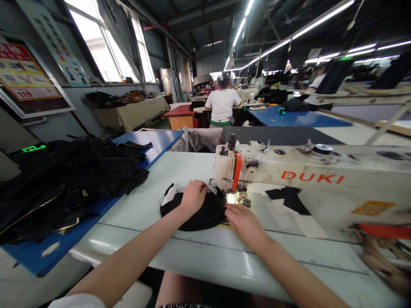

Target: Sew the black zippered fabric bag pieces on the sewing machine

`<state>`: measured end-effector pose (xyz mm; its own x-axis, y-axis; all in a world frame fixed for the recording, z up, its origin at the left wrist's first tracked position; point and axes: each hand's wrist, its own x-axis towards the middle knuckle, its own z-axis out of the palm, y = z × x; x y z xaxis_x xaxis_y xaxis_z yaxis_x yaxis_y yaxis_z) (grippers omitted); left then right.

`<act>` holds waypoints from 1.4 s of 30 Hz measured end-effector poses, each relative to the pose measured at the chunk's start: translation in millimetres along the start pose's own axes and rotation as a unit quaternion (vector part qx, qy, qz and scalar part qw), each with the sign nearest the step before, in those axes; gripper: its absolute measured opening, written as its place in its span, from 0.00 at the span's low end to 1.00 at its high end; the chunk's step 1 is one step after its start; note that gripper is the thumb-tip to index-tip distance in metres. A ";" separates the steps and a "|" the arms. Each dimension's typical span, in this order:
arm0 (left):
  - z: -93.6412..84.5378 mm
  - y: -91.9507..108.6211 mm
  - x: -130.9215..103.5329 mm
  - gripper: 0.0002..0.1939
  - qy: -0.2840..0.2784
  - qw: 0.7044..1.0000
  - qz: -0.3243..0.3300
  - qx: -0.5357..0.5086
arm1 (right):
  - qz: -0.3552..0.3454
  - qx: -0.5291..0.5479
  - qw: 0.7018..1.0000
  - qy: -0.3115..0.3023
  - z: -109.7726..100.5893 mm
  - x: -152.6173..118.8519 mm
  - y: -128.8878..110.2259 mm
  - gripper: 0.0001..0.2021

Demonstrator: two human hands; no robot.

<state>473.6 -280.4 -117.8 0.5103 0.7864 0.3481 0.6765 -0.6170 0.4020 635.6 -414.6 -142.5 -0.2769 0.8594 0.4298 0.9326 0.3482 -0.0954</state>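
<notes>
A rounded piece of black fabric lies on the sewing machine bed, its right end near the presser foot. A white strip runs along its far edge. My left hand is over the fabric, thumb and fingertips pinched on the white strip. At the fabric's right edge, just in front of the needle area, my right hand has its fingers together on the cloth; its thumb is hidden. The sewing machine has its lamp lit beside the needle, and the stitching point itself is too small to make out.
Black garments with gold zippers are heaped on a blue table at the left. Black scraps and pale pieces lie under the machine arm. A person in a white shirt sits ahead, facing away.
</notes>
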 end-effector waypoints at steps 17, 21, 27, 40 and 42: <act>17.7 4.2 -3.0 0.07 0.008 0.988 0.150 0.033 | 0.002 -0.009 1.000 0.002 0.4 0.7 -1.5 0.06; 11.9 -8.0 -6.6 0.08 -0.026 0.946 0.320 0.050 | -0.014 -0.032 0.999 0.003 0.1 1.0 -3.1 0.07; 9.3 -6.0 -10.1 0.11 -0.060 0.916 0.395 0.033 | 0.000 -0.016 1.000 -0.006 -0.7 -3.7 -9.0 0.06; 4.4 14.2 -3.2 0.09 -0.109 0.890 0.400 0.190 | 0.013 0.013 0.999 -0.027 -0.6 -10.4 -13.7 0.09; 8.6 18.5 -4.2 0.07 -0.099 0.890 0.382 0.226 | 0.016 0.012 0.999 -0.028 -1.0 -11.1 -14.6 0.10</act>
<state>488.5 -294.8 -119.1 0.9669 0.1589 0.1996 0.2127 -0.9342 -0.2864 625.3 -429.6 -145.0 -0.2598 0.8901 0.3746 0.9356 0.3280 -0.1305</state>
